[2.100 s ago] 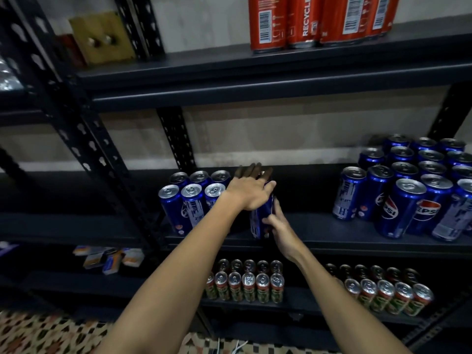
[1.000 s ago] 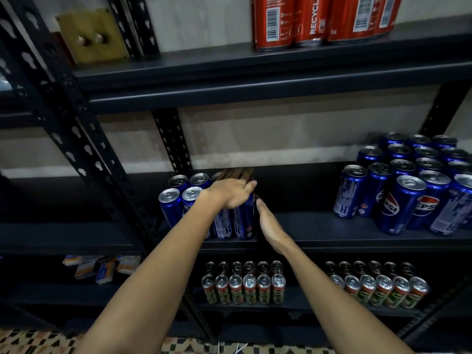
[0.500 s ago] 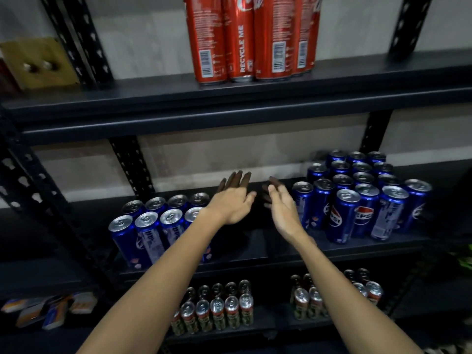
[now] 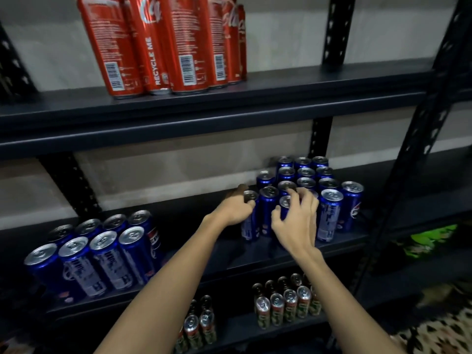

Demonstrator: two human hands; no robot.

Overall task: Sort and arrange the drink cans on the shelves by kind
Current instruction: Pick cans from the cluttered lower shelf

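Observation:
Two clusters of blue Pepsi cans stand on the middle shelf [image 4: 204, 246]: a left cluster [image 4: 99, 254] of several cans and a larger right cluster [image 4: 306, 185]. My left hand [image 4: 233, 209] wraps around the leftmost front blue can [image 4: 249, 221] of the right cluster. My right hand [image 4: 296, 221] curls its fingers over the top of another front blue can [image 4: 286, 203] beside it. Tall red Coca-Cola cans [image 4: 166, 42] stand on the upper shelf.
Small red-and-green cans stand in two groups on the lower shelf, one at centre [image 4: 199, 325] and one to the right [image 4: 283, 302]. Black perforated uprights [image 4: 419, 139] frame the shelves. A green packet [image 4: 431, 238] lies at the far right. Patterned floor shows below.
Both hands left the left blue cluster empty and moved right to the larger cluster, where they now close on front cans. The camera view swung right and nearer.

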